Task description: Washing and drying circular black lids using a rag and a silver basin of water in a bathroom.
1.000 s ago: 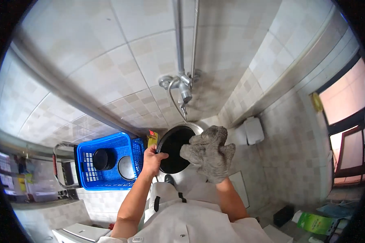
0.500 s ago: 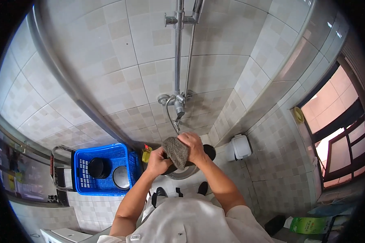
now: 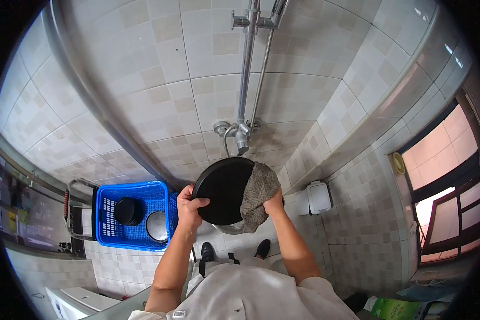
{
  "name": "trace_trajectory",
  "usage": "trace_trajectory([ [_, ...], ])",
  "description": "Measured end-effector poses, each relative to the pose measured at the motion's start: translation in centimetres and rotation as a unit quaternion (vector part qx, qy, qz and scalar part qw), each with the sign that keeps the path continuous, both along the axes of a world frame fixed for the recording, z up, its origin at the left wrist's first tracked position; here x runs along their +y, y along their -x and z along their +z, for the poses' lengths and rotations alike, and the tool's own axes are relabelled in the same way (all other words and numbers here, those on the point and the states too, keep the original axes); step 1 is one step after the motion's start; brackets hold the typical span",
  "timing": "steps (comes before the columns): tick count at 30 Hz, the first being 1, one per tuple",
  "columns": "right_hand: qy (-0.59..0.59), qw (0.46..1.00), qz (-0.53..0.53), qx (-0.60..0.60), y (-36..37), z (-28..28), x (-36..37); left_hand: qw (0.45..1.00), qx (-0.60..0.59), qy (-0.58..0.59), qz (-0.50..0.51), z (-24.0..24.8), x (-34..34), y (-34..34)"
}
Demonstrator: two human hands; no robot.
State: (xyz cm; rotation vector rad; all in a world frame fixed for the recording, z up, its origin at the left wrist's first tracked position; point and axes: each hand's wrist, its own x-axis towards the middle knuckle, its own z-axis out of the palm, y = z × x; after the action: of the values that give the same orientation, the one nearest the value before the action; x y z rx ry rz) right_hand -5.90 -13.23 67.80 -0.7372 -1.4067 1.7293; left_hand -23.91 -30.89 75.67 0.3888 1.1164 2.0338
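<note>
A round black pan (image 3: 223,189) is held up in front of me, its dark inside facing me. My left hand (image 3: 190,207) grips its left rim, with the thumb over the edge. My right hand (image 3: 275,204) is closed on a grey-brown cloth (image 3: 260,191), which drapes over the right rim and part of the inside. The right fingers are partly hidden by the cloth. A pale rim shows just below the pan; I cannot tell whether it belongs to the pan or to something under it.
A blue plastic basket (image 3: 104,226) at the left holds a black round container (image 3: 127,210) and a round pan (image 3: 157,226). A chrome shower mixer (image 3: 241,140) is on the tiled wall ahead. At the right stands a white lidded bin (image 3: 318,198).
The pan has come up into view, tilted toward me. My hands have moved apart, the left to its rim; the cloth has gone from between both hands to the right hand, now spread over the pan.
</note>
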Motion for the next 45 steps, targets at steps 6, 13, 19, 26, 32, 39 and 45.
trace_trajectory([
  [6, 0.1, 0.988, -0.107, 0.054, 0.6, -0.6, -2.9, 0.989, -0.114, -0.065, 0.074, -2.3, 1.2, -0.7],
  [13, -0.183, 0.977, 0.042, -0.105, -1.5, 5.5, -2.3, 0.997, 0.062, -0.042, -0.01, -1.9, -0.4, 3.3],
  [19, -0.159, 0.974, 0.158, -0.019, -1.7, 5.1, -2.5, 0.879, 0.388, 0.124, -0.249, 5.5, 1.0, 3.4],
  [26, -0.202, 0.949, 0.236, -0.056, -1.1, 9.7, -0.9, 0.918, 0.342, 0.121, -0.16, 4.6, 0.2, 1.7],
  [32, -0.095, 0.991, 0.082, -0.033, -2.2, 4.4, 0.9, 0.998, 0.056, -0.036, 0.016, 1.8, 0.9, 1.6],
  [39, 0.111, 0.984, -0.096, 0.098, -0.5, 3.0, -2.3, 0.986, -0.133, -0.06, 0.085, -0.1, 2.0, -0.6],
  [45, -0.021, 0.995, 0.089, 0.037, -2.5, 6.0, -0.7, 0.952, 0.213, 0.077, -0.204, 2.4, 0.7, 4.5],
])
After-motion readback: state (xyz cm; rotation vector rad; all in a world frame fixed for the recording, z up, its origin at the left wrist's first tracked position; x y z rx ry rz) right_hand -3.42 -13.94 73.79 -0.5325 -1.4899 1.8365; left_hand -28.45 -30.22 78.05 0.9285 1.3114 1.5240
